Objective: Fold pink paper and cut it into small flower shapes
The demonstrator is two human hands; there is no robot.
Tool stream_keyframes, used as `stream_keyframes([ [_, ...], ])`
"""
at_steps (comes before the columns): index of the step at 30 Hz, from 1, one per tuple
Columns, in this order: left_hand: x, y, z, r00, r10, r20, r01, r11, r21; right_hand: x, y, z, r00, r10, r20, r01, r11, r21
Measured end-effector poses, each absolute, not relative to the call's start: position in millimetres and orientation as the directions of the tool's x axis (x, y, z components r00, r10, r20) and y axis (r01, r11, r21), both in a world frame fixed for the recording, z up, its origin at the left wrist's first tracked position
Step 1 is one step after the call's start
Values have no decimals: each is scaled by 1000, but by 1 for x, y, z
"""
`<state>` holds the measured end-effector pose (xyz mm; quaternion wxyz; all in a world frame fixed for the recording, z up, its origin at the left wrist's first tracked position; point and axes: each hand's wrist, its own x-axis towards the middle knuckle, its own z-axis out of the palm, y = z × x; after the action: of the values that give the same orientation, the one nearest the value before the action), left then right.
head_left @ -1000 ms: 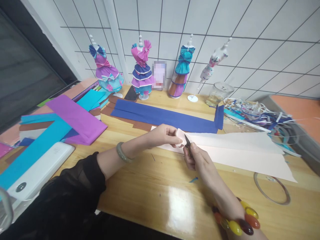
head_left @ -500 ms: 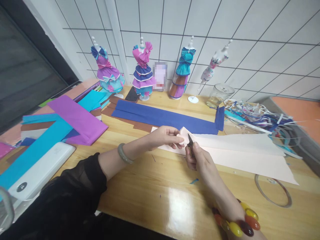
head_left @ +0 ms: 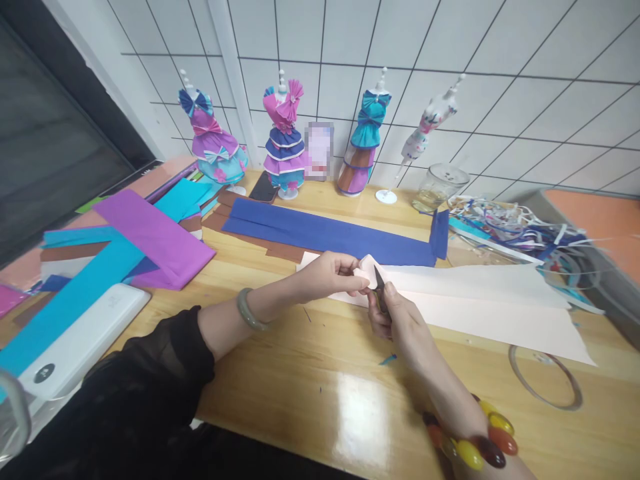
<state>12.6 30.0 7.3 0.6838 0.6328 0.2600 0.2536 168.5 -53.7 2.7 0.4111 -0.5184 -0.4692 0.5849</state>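
Head view: pale piece (head_left: 367, 266) between left hand (head_left: 334, 275), pinched on it, and right hand (head_left: 400, 317), clamped on scissors (head_left: 379, 279).

Bright light glares (one white patch) off the wooden tabletop (head_left: 270, 380).

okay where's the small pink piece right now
In the head view, the small pink piece is near the centre, pinched by the left hand, by the dark blade in the right hand.

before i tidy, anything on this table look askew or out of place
The slim white patterned mannequin tilts further right than its three dressed neighbours; a small blue scrap lies on the wooden table.
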Motion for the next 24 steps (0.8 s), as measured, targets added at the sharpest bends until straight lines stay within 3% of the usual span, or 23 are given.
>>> stream_keyframes([
  [16, 8, 32, 14, 749, 659, -63, 39, 50, 998, 171, -55, 5, -118, 984, -137, 177, -115, -978],
  [24, 6, 33, 20, 765, 638, -88, 40, 89, 995, 172, -55, 6, -141, 983, -116, 182, -89, -979],
])
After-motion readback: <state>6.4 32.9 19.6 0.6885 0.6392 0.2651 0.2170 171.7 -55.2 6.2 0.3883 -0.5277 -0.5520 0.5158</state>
